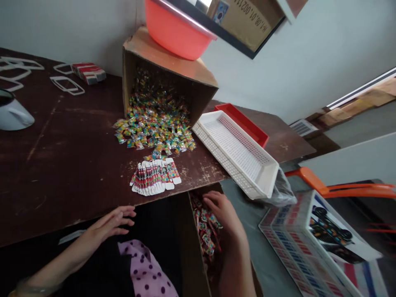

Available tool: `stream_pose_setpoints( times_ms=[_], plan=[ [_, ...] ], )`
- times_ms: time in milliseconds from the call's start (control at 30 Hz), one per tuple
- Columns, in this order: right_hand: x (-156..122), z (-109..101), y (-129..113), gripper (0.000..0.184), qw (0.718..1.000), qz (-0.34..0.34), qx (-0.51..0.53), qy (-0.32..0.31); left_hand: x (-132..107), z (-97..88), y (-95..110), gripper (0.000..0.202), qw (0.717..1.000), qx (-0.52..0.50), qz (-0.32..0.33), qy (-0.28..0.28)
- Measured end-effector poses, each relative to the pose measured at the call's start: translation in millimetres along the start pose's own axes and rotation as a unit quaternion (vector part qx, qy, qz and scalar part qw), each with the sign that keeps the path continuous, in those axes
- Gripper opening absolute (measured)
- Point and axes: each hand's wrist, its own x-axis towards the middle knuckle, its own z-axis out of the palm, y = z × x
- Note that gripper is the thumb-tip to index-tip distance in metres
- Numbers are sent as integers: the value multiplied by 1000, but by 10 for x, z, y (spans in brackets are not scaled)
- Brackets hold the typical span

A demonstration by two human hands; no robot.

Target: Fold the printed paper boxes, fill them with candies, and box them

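Note:
My left hand (113, 222) hovers just off the front edge of the table, fingers stretched and slightly apart, with nothing in it. My right hand (224, 214) is over a cardboard box (194, 247) below the table edge; its fingers are loosely spread and I see nothing held in them. Inside that box lie many small red and multicoloured packs (206, 231). Nearest to my left hand on the table is a fanned row of small printed cartons (150, 177). Behind it, wrapped colourful candies (163, 128) spill from a larger cardboard box (170, 62) tipped on its side.
A pink basin (179, 31) rests on the tipped box. Right of it are a white perforated basket (238, 152) and a red tray (247, 123). Rubber-band-like white loops (66, 84), a striped stack (89, 73) and a white mug-like object (15, 113) lie left. A patterned container (287, 239) stands right.

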Motion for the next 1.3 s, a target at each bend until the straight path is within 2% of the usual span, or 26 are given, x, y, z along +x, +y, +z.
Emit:
stream_pose_setpoints(
  times_ms=[67,133,200,267,300,367,467,533,600,667,733,800,900,1000,1100,1167,1267,1300],
  plan=[
    [253,211,-43,22,999,-5,-31,17,55,17,7,42,1000,9,6,12],
    [522,627,-207,30,999,-3,-39,31,103,62,9,45,1000,25,9,13],
    [754,1024,-374,54,997,26,-54,52,118,96,21,50,999,52,13,10],
    [922,1236,-447,67,994,62,-58,66,100,95,46,53,997,77,21,14],
    [981,1258,-439,64,993,77,-52,67,86,81,62,53,996,85,24,21],
    [1048,1172,-364,46,994,90,-25,51,64,45,91,51,995,88,27,34],
    [958,972,-288,19,997,64,43,14,74,23,108,48,995,83,33,47],
    [727,962,-377,23,995,15,93,-22,96,42,97,49,995,57,65,50],
    [393,1091,-573,26,987,-42,134,-79,105,69,77,53,994,24,87,57],
    [52,1293,-803,21,973,-107,164,-124,82,84,63,56,995,6,59,76],
    [-192,1474,-983,23,964,-190,168,-84,27,84,61,54,995,1,10,101],
    [-307,1582,-1073,31,951,-276,137,-34,-44,80,71,49,993,-4,-15,114],
    [-330,1635,-1080,33,930,-353,100,-28,-130,86,84,35,994,-28,-45,99],
    [-328,1633,-1072,28,937,-327,116,-29,-155,110,76,27,994,-57,-53,75],
    [-323,1593,-1128,15,948,-251,177,-84,-148,142,36,22,998,-21,-40,46],
    [-297,1543,-1179,15,936,-244,200,-157,-149,152,4,24,999,-5,-37,36],
    [-216,1447,-1229,14,907,-287,173,-253,-173,125,-2,25,999,4,-24,30],
    [-180,1410,-1236,13,899,-294,169,-277,-184,102,15,23,1000,12,-14,13]
  ],
)
